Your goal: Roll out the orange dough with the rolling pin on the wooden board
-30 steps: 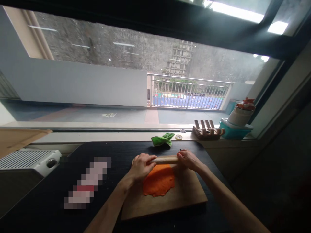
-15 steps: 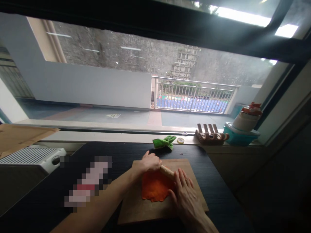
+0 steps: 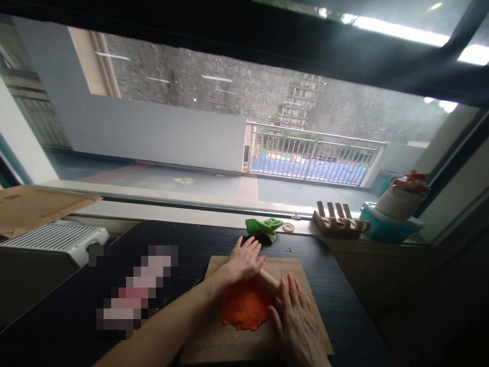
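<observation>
A flattened sheet of orange dough [image 3: 244, 310] lies on a wooden board [image 3: 217, 344]. Across the far part of the dough runs a pale rolling pin [image 3: 269, 282], slanting down to the right. My left hand [image 3: 246, 260] rests on its far-left end, fingers stretched forward and spread. On the other end lies my right hand [image 3: 298, 311], palm down with straight fingers and the thumb apart, near the dough's right edge. Both palms press on the pin without wrapping round it, and they cover its ends.
The board sits on a dark table [image 3: 168, 234]. Beyond it are a green cloth [image 3: 263, 228] and a roll of tape [image 3: 288, 228]. On the sill stand a brown slatted rack [image 3: 338, 221] and a teal box [image 3: 391, 224]. A blurred patch [image 3: 133, 290] covers something at left.
The left hand's fingers have gone from curled over the pin to stretched out. The right hand stays flat on the pin. The camera view has shifted slightly.
</observation>
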Tool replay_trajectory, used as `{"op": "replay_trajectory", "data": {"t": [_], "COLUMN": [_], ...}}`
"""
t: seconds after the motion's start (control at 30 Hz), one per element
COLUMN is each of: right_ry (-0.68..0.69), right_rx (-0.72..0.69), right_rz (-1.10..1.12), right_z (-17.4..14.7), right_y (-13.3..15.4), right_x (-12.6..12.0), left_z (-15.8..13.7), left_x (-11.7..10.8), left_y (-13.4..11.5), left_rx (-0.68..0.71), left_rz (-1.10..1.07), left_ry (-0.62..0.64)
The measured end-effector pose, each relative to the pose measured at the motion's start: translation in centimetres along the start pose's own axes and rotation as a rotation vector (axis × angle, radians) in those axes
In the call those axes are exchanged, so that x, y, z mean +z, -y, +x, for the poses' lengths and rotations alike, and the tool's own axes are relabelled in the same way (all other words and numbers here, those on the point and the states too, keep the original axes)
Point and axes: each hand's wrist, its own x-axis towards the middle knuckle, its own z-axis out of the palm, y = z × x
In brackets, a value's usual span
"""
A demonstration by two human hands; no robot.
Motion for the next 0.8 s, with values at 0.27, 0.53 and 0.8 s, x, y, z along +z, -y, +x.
{"op": "replay_trajectory", "data": {"t": [0.27, 0.53, 0.8], "right_ry": [0.074, 0.111, -0.078], "right_rx": [0.059, 0.122, -0.041], "right_rz": [0.005, 0.029, 0.039], "right_z": [0.9, 1.4, -1.7], "right_y": [0.2, -0.6, 0.9], "right_x": [-1.5, -1.3, -0.4], "left_z": [0.8, 2.1, -3.7], "left_x": [-0.2, 0.1, -0.4], "left_y": [-0.3, -1.3, -0.1], "left_rx": [0.01, -0.044, -0.056], "left_rz": [-0.015, -0.043, -0.046], "left_ry": [0.07, 0.057, 0.04]}}
